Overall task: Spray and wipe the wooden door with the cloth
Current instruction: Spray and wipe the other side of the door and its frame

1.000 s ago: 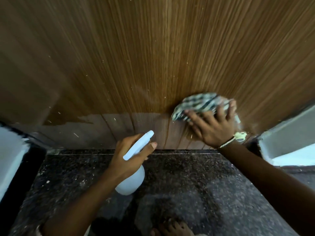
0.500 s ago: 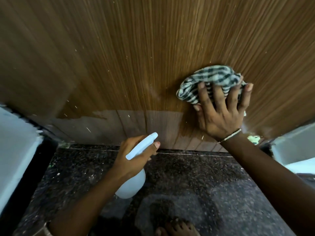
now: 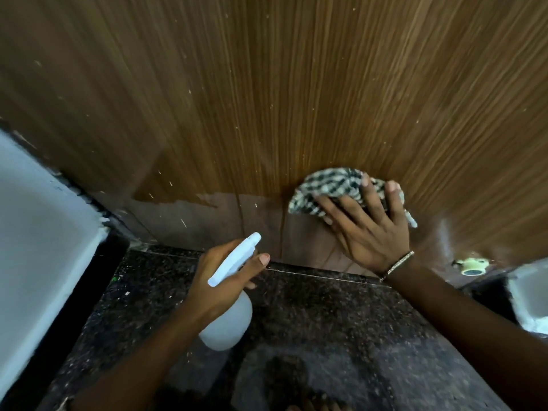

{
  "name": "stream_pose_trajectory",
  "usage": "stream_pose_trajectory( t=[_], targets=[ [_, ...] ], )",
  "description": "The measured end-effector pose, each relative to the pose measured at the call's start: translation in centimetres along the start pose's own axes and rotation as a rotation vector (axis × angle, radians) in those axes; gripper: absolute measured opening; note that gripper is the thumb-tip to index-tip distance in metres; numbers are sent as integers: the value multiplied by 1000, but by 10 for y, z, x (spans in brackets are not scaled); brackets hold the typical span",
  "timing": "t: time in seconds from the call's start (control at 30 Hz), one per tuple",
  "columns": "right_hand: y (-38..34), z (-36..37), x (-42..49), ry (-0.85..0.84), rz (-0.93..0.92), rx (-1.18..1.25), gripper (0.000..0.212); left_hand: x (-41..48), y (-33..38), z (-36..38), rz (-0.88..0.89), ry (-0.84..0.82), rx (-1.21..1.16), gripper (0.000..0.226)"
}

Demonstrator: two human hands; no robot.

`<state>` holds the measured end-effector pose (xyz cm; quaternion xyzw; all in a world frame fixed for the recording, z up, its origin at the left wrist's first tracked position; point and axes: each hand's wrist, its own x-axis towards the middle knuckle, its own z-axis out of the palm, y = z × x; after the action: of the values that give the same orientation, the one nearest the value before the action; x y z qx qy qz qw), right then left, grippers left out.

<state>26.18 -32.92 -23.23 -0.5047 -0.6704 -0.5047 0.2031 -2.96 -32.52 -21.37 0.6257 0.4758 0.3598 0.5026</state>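
Closest in, at 6 o'clock, a few blurry toes can just be made out on a dark speckled stone floor. A bit further out, around 7 o'clock, a white spray bottle is gripped by the left hand. The fingers are curled round its neck with the thumb laid along the trigger head, and the nozzle is aimed up toward 1 o'clock, with a gap left before the wood. Past that, at roughly 4 o'clock, the right hand is laid on a bunched black-and-white checked cloth. Its fingers are spread and fairly straight, and the cloth is pressed low against the wooden door, just above a duller greyish strip along the bottom. A thin bracelet is worn on that wrist. White specks are scattered over the grain. A white wall is seen at 9 o'clock, and a small pale round fitting low at 4 o'clock
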Motion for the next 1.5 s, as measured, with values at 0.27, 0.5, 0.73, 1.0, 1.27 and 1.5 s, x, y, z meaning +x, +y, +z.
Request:
stream_pose_trajectory(
  t=[0.27,0.5,0.73,1.0,1.27,1.5],
  targets=[
    [-34,29,-12,-91,-171,36,54,10,8,-16,11,75,-22,25],
    [-37,31,-78,-308,-402,116,62,1,6,-28,-9,102,-24,7],
    [-22,4,41,39,12,51,70,1,4,-34,3,121,1,9],
    [-63,38,-17,-257,-556,-88,77,-1,7,-40,-11,137,-42,7],
    [-65,14,12,-281,-335,68,69,-10,-1,-54,-16,151,-23,9],
    [-74,15,68,-6,-129,93,58,-12,-1,-64,-31,207,-21,5]
  ],
)
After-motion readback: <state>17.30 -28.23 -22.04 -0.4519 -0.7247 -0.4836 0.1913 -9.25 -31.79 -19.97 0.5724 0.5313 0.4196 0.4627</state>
